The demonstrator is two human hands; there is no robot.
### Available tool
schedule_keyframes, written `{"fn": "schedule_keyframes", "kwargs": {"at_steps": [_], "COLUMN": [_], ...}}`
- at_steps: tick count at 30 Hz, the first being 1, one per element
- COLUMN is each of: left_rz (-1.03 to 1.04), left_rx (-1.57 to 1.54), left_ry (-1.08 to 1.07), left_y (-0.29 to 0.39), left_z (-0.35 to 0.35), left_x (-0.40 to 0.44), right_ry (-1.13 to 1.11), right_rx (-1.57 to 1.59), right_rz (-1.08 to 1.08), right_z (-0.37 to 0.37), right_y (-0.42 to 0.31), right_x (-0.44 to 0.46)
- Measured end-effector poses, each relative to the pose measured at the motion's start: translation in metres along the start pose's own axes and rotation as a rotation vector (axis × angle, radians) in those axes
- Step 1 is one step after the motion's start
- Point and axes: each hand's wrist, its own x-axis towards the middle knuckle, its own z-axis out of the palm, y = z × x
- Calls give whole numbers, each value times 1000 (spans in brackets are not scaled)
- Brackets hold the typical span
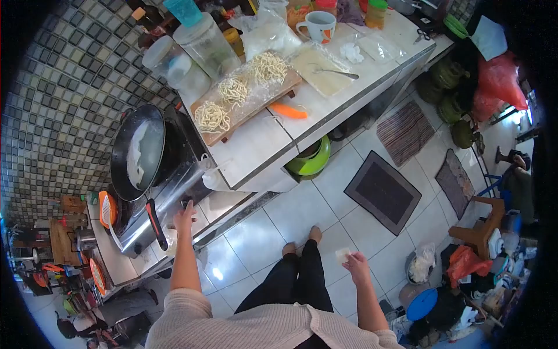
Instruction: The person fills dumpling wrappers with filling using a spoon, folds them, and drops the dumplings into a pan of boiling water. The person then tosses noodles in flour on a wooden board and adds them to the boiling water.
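Here, a cook's left hand [185,218] reaches to a dark knob [186,203] on the stove's metal front [164,191], fingers partly curled; whether they grip it cannot be told. The right hand [357,265], held low over the tiled floor [232,256], pinches a small pale piece [343,255] between narrowed fingers. On the stove, a dark wok [123,136] holds cloudy liquid, beside a bench [258,142] where three noodle bundles [233,91] lie on a floured wooden board [251,109].
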Motion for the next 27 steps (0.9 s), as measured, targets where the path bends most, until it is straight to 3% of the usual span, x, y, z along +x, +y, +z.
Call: {"fn": "schedule_keyframes", "kwargs": {"at_steps": [5,10,17,22,27], "left_rz": [79,201,224,275,217], "left_rx": [18,264,297,532,387], "left_ry": [62,80,116,153,159], "left_y": [1,9,23,19,15], "left_z": [1,-4,-1,-4,-2], "left_x": [-5,-11,-21,-15,-12], "right_ry": [52,25,24,62,63], "right_rx": [40,50,74,54,68], "right_rz": [6,81,90,79,59], "right_z": [-8,-6,-11,-13,-14], "right_y": [14,36,46,47,48], "right_x": [13,9,7,7,3]}}
